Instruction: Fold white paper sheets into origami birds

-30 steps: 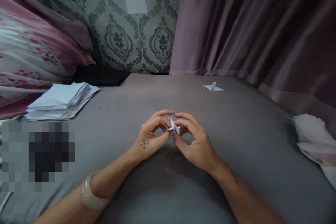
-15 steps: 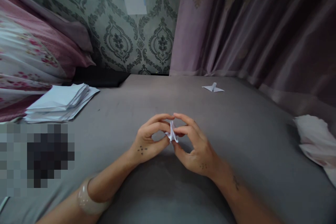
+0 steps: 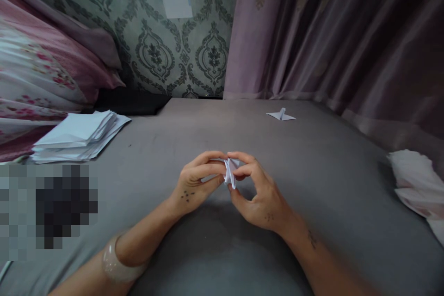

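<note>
A small piece of folded white paper [image 3: 229, 173] is held up between my two hands, above the grey covered surface. On its left side, the fingers and thumb of my left hand [image 3: 198, 180] are closed on it. My right hand [image 3: 258, 192] pinches it from the right, thumb at the lower end and fingertips along the upper part. The fingers cover parts of the folds. Farther back on the right lies a finished-looking folded paper crane [image 3: 281, 114], its wings spread flat.
A stack of white paper sheets [image 3: 74, 136] sits at the left, in front of a flat black item [image 3: 133, 101]. White crumpled cloth or plastic [image 3: 414, 180] lies at the right edge. Curtains [image 3: 333, 32] hang at the right, and a patterned wall [image 3: 183, 51] stands behind.
The folded paper has turned slightly between my fingers, showing more of a white flap towards the right. Both hands stay in nearly the same place.
</note>
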Motion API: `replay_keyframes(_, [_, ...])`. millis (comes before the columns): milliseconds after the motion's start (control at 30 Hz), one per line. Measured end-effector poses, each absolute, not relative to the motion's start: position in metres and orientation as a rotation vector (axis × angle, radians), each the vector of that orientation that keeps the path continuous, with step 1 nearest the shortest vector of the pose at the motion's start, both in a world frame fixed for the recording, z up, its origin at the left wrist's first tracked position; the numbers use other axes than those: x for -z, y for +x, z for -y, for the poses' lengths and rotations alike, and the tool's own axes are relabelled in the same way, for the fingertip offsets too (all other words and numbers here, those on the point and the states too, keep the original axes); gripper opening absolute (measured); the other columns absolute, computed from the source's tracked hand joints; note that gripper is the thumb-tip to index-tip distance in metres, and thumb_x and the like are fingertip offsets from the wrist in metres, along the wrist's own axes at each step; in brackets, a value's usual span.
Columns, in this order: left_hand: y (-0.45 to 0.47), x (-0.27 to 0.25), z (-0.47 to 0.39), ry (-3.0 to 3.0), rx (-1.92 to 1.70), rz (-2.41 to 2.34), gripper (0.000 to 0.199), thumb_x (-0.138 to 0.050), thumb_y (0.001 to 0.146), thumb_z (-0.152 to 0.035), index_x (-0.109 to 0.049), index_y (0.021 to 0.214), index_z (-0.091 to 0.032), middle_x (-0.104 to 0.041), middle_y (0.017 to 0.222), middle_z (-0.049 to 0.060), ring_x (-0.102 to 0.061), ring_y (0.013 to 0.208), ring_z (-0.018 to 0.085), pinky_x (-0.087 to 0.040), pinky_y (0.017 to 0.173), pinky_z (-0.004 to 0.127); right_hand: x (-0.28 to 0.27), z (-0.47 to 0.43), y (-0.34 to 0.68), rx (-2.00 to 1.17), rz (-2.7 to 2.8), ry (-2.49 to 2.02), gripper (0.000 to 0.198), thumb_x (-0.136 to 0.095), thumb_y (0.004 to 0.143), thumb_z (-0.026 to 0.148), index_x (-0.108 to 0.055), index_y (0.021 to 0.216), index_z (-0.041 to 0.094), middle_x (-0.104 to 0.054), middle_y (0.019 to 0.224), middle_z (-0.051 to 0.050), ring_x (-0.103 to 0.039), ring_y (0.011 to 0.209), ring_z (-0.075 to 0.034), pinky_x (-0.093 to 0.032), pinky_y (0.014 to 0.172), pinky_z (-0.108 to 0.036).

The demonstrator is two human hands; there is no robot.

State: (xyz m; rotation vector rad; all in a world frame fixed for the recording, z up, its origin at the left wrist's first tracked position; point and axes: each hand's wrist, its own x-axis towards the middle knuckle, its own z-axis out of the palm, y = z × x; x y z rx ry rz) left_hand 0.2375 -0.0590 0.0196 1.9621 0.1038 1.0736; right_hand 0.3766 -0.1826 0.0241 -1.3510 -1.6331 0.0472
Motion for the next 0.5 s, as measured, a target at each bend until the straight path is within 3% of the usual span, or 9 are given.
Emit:
replay_keyframes(233, [0.2371, -0.0225, 0.0599, 1.954, -1.044, -0.086, 0.013, -0.064, 0.084, -0.012, -0.074, 0.091, -0.019, -0.066, 0.118, 0.012, -0.068, 0.099, 0.020, -0.056, 0.085, 0.031, -0.0246, 0.1819, 0.3749, 0.096, 1.590, -1.402, 0.028, -0.057, 0.078, 0.009, -0.048, 0.100, 0.024, -0.053, 0.120, -0.010, -0.062, 0.097, -0.019, -0.057, 0.074, -0.033])
replay_keyframes(500, [0.2391, -0.0194, 0.0572, 1.931, -1.097, -0.143, 0.008, -0.068, 0.082, -0.015, -0.072, 0.089, -0.017, -0.064, 0.107, 0.010, -0.066, 0.094, 0.017, -0.055, 0.085, 0.029, -0.0224, 0.1828, 0.3776, 0.127, 1.631, -1.377, 0.028, -0.051, 0.086, 0.009, -0.055, 0.108, 0.026, -0.064, 0.106, -0.006, -0.064, 0.096, -0.018, -0.056, 0.083, -0.034])
